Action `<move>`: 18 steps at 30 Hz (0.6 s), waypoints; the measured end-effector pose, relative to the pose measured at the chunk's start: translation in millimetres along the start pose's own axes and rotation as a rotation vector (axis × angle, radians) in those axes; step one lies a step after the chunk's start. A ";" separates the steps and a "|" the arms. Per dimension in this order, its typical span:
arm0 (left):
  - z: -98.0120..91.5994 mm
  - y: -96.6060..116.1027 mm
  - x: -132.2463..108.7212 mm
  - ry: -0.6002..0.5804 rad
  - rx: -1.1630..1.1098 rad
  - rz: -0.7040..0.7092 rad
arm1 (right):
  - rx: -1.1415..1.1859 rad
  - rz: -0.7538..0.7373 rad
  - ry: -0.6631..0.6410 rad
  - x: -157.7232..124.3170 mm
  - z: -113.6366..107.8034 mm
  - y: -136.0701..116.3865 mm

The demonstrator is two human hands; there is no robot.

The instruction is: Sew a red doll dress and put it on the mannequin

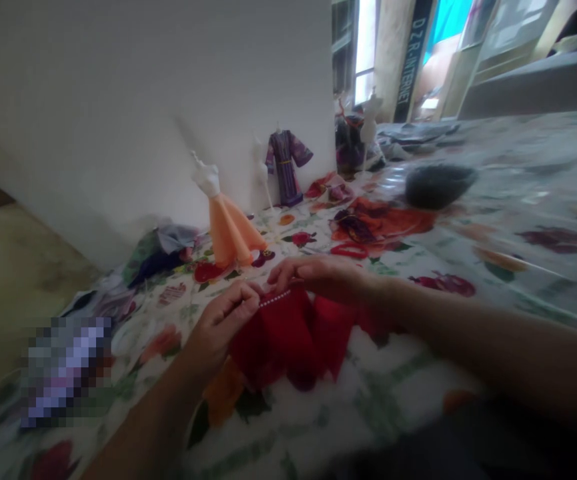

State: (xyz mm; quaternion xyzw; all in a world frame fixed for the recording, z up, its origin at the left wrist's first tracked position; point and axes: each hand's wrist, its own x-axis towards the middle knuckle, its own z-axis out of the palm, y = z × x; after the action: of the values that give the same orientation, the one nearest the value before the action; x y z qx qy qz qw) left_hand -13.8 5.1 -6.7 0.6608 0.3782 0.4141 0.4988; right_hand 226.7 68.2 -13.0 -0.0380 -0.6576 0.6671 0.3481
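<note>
A small red doll skirt [293, 337] with a row of white beads along its top edge hangs between my hands, low over the flowered tablecloth. My left hand [231, 313] pinches the left end of the beaded edge between thumb and fingers. At the other end, my right hand [318, 272] is closed on the same edge, its fingers bent over the cloth and its fingertips partly hidden. Just beyond my hands a small white dress form [205, 175] stands tilted in view, wearing a peach skirt [233, 230].
A second form wears a purple robe [285, 163] by the white wall [143, 87]. Orange fabric [393, 220], red scissors handles [349, 250] and a dark bowl-like object [438, 187] lie at right. Folded cloths [161, 250] are heaped at left; another white form [371, 120] stands behind.
</note>
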 end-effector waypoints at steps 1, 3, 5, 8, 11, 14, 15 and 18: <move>0.4 0.3 0.1 -0.010 0.016 0.008 | -0.032 0.006 -0.002 -0.1 0.6 -1.3; 1.7 2.1 0.1 -0.030 0.068 0.023 | -0.180 0.064 -0.004 -0.5 4.7 -6.0; 3.7 4.9 -0.2 -0.041 0.128 0.021 | -0.309 0.121 0.000 -0.7 10.2 -10.3; 6.3 8.7 -0.8 -0.041 0.196 0.007 | -0.353 0.135 0.000 -0.4 14.3 -12.1; 6.6 8.7 -1.6 -0.056 0.213 0.008 | -0.369 0.144 -0.004 0.3 13.2 -12.2; 3.7 4.8 -2.4 -0.061 0.157 -0.006 | -0.341 0.163 0.006 0.4 11.2 -14.2; 2.1 3.2 -2.4 -0.060 0.118 -0.015 | -0.331 0.166 0.008 0.2 10.4 -15.1; -3.6 0.2 -1.3 -0.056 0.005 -0.041 | -0.320 0.161 0.040 -1.0 4.9 -19.2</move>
State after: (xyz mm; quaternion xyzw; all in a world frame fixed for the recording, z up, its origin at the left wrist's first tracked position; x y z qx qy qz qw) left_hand -17.7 5.0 -6.2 0.6657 0.3785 0.3841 0.5158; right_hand 233.0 61.4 4.6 -0.1590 -0.7431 0.5786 0.2960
